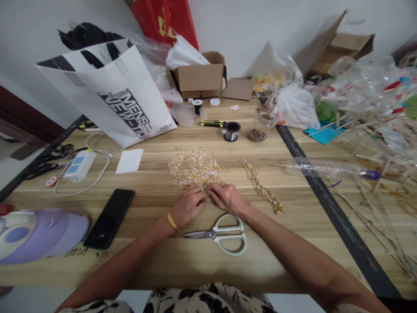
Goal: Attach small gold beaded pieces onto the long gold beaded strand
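A loose heap of gold and clear beaded strands (194, 167) lies mid-table, just beyond both hands. My left hand (190, 203), with a gold bracelet at the wrist, rests at its near edge with fingers curled together. My right hand (228, 198) faces it, fingers bent and pinched at the same edge. Whatever sits between the fingertips is too small to make out. Below the hands lie scissors (214, 234) with pale handles, blades pointing left. To the right of my right hand is a bundle of gold beaded chains (263, 187).
Behind the heap stand a wire spool (231, 131), a yellow-black cutter (211, 124) and a glass jar of beads (261, 127). A black phone (110, 218) and a white paper bag (110, 95) are at left. Thin sticks and plastic bottles (339, 167) crowd the right side.
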`<state>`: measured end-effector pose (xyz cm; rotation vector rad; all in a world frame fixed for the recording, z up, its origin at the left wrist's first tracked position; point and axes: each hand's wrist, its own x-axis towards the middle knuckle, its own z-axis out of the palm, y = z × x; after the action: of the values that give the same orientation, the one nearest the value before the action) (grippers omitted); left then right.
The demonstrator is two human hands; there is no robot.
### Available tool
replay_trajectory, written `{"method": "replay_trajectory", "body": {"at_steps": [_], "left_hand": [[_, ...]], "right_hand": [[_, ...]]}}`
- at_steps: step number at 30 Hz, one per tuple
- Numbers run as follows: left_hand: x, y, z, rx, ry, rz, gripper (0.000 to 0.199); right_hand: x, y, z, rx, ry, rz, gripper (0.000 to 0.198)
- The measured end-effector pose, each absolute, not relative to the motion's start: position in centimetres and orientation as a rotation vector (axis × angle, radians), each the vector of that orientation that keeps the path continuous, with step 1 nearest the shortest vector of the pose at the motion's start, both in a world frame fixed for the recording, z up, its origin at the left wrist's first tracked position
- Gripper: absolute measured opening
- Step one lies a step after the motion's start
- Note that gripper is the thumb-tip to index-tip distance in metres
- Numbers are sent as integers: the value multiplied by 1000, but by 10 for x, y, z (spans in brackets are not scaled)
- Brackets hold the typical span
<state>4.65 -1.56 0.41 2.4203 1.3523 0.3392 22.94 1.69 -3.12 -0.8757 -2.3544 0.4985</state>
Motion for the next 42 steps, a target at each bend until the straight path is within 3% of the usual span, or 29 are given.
{"method": "replay_trajectory", "body": {"at_steps": [10, 17, 29, 42], "left_hand": [[47, -10, 3, 2394, 1307, 376, 14], [44, 4, -3, 1820, 1376, 624, 6], [43, 15, -10, 1318, 1185, 918, 19], [41, 13, -11, 1255, 1130, 943, 26]], "right_hand": [[230, 19, -32, -900, -2309, 567, 14], [230, 20, -24, -918, -2168, 803, 11], [230, 23, -24, -929, -1925, 1154, 17], [231, 22, -23, -904, -1962, 1158, 13]]}}
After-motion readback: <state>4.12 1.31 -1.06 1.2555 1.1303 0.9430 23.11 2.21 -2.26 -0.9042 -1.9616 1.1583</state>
